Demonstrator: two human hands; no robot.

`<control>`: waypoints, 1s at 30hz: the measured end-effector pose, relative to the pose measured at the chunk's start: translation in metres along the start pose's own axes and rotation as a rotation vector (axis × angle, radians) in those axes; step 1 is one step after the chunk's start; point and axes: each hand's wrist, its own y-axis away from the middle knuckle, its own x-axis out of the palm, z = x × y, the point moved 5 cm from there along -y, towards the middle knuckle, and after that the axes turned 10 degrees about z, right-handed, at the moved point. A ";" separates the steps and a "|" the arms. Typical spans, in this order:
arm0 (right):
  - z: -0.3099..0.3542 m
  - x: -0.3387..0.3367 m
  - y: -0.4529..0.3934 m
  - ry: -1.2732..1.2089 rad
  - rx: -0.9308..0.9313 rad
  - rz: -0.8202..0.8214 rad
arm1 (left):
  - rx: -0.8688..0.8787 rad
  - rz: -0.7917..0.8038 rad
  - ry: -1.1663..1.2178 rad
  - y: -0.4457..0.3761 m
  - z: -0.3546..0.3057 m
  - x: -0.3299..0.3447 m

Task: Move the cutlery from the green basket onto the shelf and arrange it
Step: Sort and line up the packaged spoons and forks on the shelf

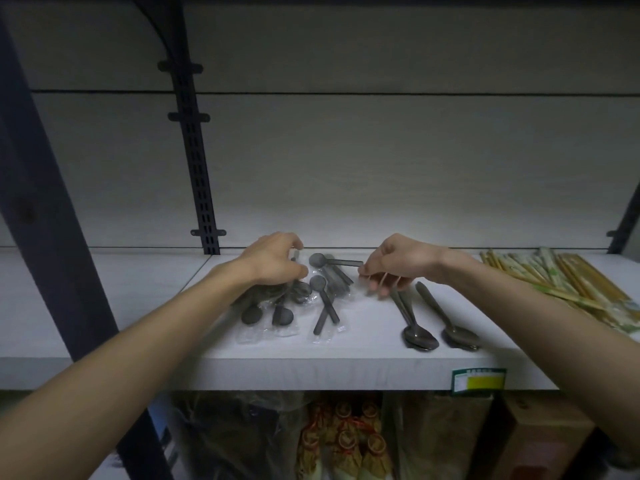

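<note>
Wrapped spoons (322,292) lie between both hands' fingers (363,270).

A: Far right you have bundles of wrapped chopsticks (568,282) lying in a loose heap, some slanting over others.

B: And on the front edge?

A: You see a green and yellow price label (478,380). A black slotted upright (195,161) climbs the pale back panel (381,168). Below you, bagged goods (346,441) and a cardboard box (543,441), dim.
</note>
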 end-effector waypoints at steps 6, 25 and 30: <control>0.006 -0.003 0.014 0.048 -0.015 0.073 | 0.219 0.071 -0.085 -0.013 -0.020 0.011; 0.013 0.012 0.004 0.141 0.096 -0.019 | 0.318 -0.014 -0.167 -0.027 -0.035 0.017; 0.010 -0.020 0.015 0.000 0.027 -0.146 | 0.302 -0.158 -0.099 -0.022 -0.029 -0.006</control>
